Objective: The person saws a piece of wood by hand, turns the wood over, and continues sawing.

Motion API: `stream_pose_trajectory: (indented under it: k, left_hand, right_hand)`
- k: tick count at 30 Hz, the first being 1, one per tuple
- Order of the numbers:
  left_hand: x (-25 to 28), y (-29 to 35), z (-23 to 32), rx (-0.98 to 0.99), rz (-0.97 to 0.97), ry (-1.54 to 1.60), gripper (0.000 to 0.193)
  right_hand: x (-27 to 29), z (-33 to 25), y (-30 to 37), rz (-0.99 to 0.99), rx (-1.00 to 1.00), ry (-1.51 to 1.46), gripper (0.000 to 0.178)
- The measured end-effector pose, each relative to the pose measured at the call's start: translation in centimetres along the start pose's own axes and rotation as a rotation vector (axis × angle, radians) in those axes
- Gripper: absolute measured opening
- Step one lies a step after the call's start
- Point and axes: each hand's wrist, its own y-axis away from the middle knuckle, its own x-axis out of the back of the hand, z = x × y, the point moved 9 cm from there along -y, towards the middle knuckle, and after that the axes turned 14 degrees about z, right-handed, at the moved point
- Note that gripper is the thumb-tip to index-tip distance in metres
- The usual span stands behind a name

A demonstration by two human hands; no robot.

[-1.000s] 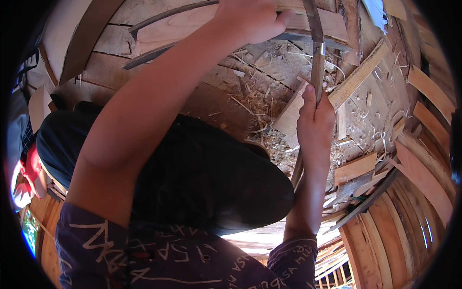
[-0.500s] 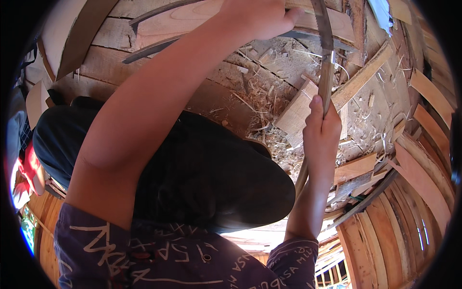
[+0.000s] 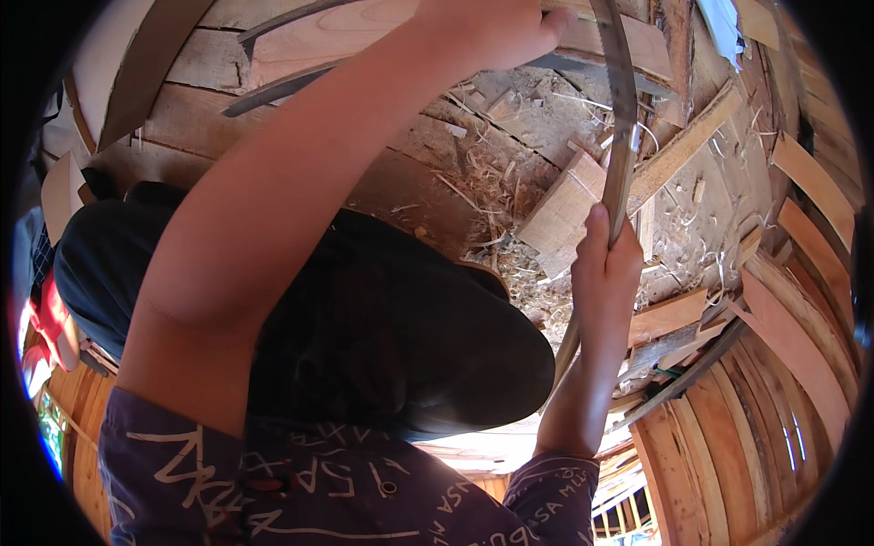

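Note:
My right hand (image 3: 605,259) is closed around the long wooden handle of a saw (image 3: 617,177). The handle runs back beside my forearm, and the toothed metal blade reaches up past the top edge of the view. At the top, my left hand (image 3: 496,32) is over a pale wooden board (image 3: 309,45), its thumb stretched out to the right, close to the blade. The other fingers are mostly cut off by the view's edge. Where the blade meets wood, if it does, cannot be made out.
My dark-trousered bent knee (image 3: 401,337) fills the middle. Shavings (image 3: 496,200) and a wood block (image 3: 569,200) litter the plank floor. A narrow plank (image 3: 687,146) slants at the right, near several offcuts (image 3: 669,314). A slatted wooden wall (image 3: 719,437) stands lower right.
My right hand has drawn the saw a short way toward me, so its handle and blade sit lower. The left hand stays nearly in place. The whole view has shifted slightly.

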Motion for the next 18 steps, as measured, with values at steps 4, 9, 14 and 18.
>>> stream_pose_trajectory:
  k: [4, 9, 14, 18]
  left_hand:
    - [-0.2, 0.8, 0.4, -0.051, 0.097, -0.018, 0.058]
    - [0.3, 0.5, 1.0, -0.053, 0.094, -0.019, 0.061]
    - [0.0, 0.7, 0.5, -0.026, 0.055, -0.009, 0.063]
    - [-0.3, 0.8, 0.2, -0.048, 0.062, -0.006, 0.063]
  right_hand:
    - [0.6, 1.4, 1.9, 0.011, -0.022, -0.013, 0.037]
    - [-1.2, -3.0, -3.1, 0.050, 0.115, -0.024, 0.036]
    - [0.7, -0.4, 0.5, 0.035, 0.007, 0.027, 0.034]
    - [1.2, 1.5, 2.5, -0.009, -0.052, -0.009, 0.032]
